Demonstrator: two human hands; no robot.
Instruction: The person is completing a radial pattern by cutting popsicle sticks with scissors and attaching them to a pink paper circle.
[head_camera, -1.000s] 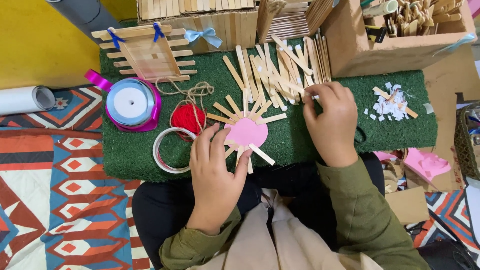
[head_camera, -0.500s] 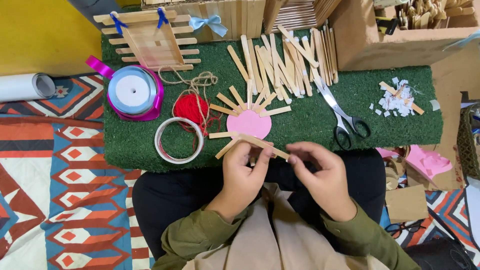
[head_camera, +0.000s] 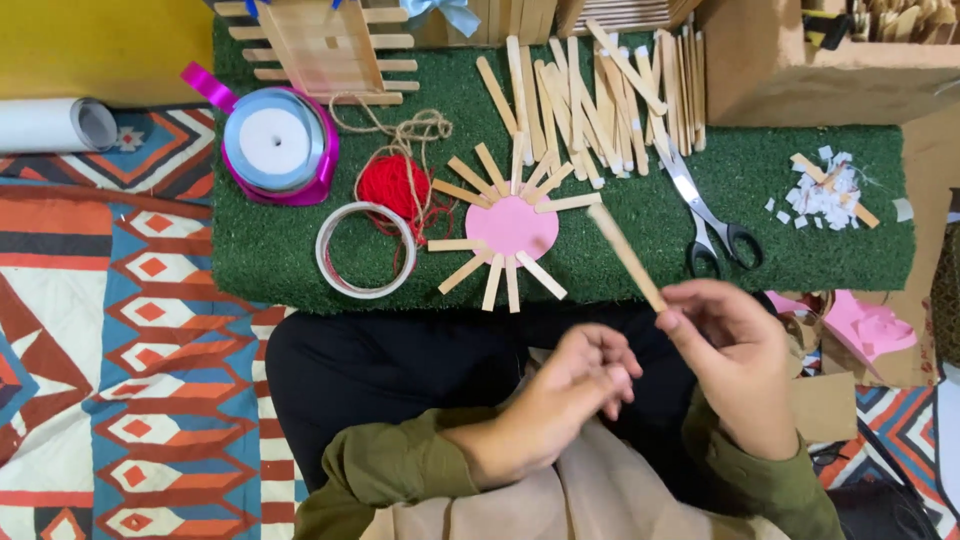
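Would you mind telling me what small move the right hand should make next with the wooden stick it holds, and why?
Probably bring the wooden stick in the right hand down to the pink disc and lay it in the open gap on the right side, since sticks already fan around the rest of the disc. The left hand is empty.

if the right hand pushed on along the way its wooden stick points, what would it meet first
Probably the pink paper disc ringed with wooden sticks; the flat wooden stick in the right hand points up-left towards it. Height above the green turf mat is unclear.
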